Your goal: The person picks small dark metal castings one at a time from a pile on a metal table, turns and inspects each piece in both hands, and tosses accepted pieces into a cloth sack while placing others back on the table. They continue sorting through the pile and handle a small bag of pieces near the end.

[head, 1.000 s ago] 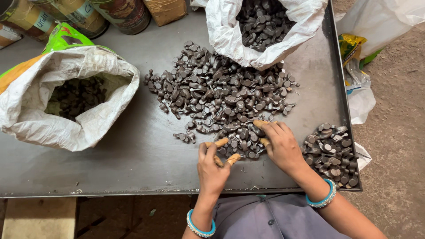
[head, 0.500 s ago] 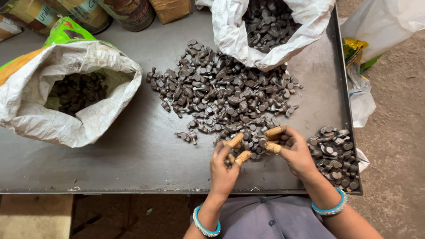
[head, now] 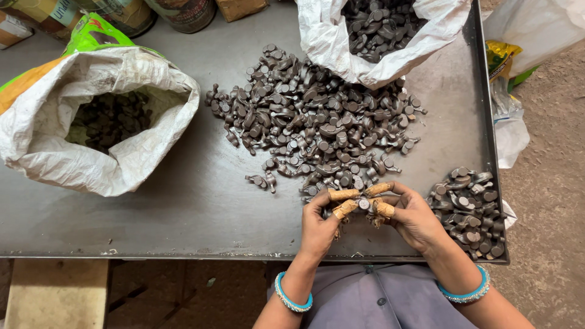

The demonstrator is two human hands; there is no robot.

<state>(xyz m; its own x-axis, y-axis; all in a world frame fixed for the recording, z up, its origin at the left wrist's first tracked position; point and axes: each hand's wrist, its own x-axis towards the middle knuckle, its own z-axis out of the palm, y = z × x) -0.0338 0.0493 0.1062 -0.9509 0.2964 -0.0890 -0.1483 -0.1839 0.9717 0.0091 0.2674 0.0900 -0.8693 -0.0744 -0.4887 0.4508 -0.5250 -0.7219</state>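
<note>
One wide grey metal table [head: 183, 207] fills my view, bare dirt floor [head: 548, 201] to its right. On it sit two white woven sacks, [head: 122, 158] and [head: 390, 58], the far one cut off above, and a big heap of dark metal parts [head: 317, 128]. My left hand [head: 320, 222] and right hand [head: 414, 216], fingertips wrapped in tan tape, pinch one small dark part [head: 364, 204] between them at the near edge; its shape is mostly hidden.

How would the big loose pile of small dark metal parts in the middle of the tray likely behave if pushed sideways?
The pile would probably spread rather than slide whole, since the pieces lie loose. Being metal, they likely feel heavy for their size. Round heads suggest some could roll on the flat tray.
</note>
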